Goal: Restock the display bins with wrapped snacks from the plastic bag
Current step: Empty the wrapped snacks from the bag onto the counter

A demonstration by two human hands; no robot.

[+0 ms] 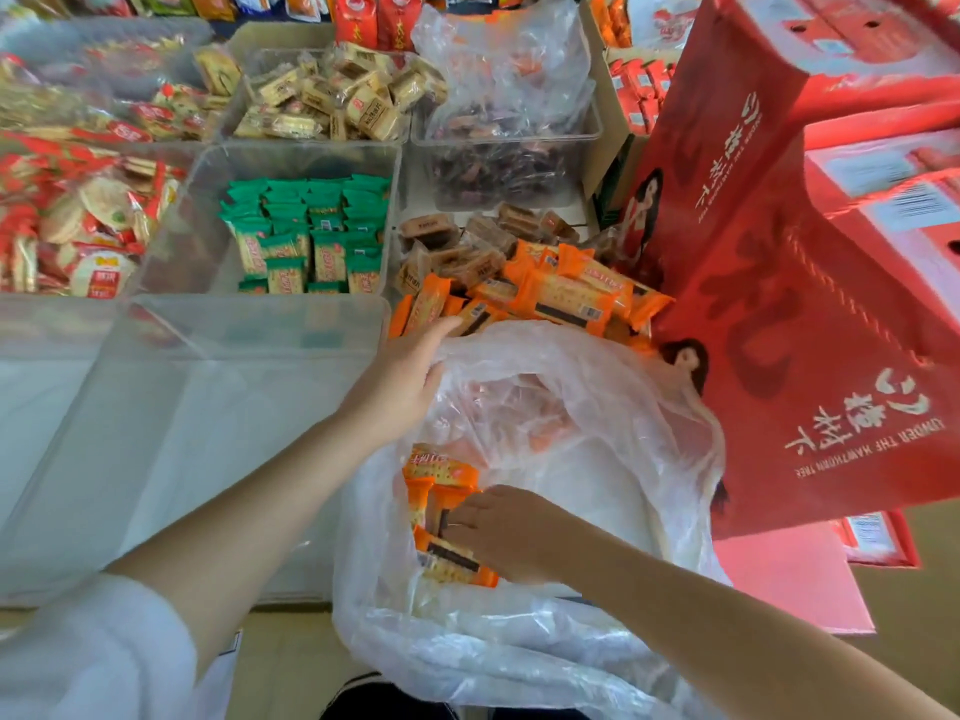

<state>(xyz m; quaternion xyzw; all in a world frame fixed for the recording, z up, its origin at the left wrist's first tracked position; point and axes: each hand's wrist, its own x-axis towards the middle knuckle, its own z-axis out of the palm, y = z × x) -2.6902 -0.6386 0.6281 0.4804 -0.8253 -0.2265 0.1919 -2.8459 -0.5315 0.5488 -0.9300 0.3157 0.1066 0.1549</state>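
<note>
Several orange-wrapped snacks [447, 517] lie at the near left inside the plastic bag [561, 444], and more sit heaped in the display bin [524, 298] at its far rim; a loose grab could, I judge, spill packets over the bag's slack edge or drag the thin film along. The right hand [506, 532] reaches in, fingers curled onto the packets, though a firm hold cannot be told, while the left hand [405, 374] grips the bag's far-left rim, holding its mouth open.

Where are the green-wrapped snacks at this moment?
In the head view, the green-wrapped snacks stand in a clear plastic bin upper left of centre, left of the loose orange-wrapped snack pile.
</note>
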